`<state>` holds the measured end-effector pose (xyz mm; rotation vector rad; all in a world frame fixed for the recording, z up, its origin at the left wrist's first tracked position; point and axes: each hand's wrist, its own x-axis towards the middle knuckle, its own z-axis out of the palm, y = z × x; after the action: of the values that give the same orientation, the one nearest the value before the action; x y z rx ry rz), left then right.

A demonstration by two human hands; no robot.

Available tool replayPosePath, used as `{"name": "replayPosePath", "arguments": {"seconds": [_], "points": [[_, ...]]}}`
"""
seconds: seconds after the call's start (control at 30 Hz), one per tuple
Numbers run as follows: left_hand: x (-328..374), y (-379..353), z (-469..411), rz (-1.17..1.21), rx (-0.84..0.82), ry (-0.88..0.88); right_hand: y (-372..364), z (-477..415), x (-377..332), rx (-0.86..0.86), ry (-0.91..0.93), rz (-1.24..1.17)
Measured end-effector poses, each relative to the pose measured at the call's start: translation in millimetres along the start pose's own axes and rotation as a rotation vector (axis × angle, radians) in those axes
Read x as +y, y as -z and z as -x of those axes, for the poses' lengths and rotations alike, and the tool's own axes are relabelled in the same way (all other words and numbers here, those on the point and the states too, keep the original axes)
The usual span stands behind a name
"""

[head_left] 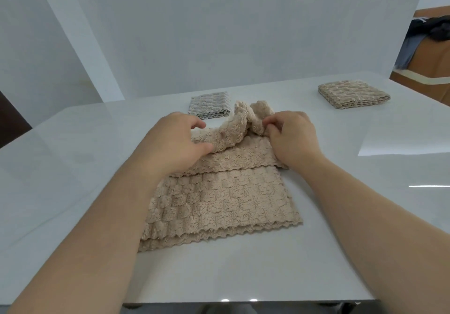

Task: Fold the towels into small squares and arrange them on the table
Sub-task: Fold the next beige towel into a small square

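At the middle of the white table [73,180] lies a beige towel [219,199], its near part flat and doubled, its far edge lifted and bunched. The left hand [175,143] pinches that raised edge on its left end; the right hand [292,136] pinches it on the right — both closed on the cloth. Just beyond sits a folded grey towel [210,105], and well off to the far right a folded beige stack [353,94].
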<state>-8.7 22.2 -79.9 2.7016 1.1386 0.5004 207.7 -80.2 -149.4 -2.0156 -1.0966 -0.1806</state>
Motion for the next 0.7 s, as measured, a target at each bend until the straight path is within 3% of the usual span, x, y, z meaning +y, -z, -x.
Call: {"name": "replayPosePath", "arguments": {"seconds": [0.07,0.17,0.33,0.53,0.7], "points": [[10,0,-14,-0.053,-0.132,-0.001,0,-1,1,-0.002,-0.020,-0.011],[15,-14,-28,-0.024,-0.197,-0.020,2,1,2,0.014,-0.045,-0.058],[2,-43,-22,0.159,-0.052,-0.068,5,1,-1,-0.016,-0.082,-0.057],[-2,-42,-15,0.181,0.100,-0.109,2,-2,-2,-0.045,-0.085,0.067],[0,-35,-14,0.252,0.191,-0.078,3,-2,0,0.039,-0.103,0.001]]}}
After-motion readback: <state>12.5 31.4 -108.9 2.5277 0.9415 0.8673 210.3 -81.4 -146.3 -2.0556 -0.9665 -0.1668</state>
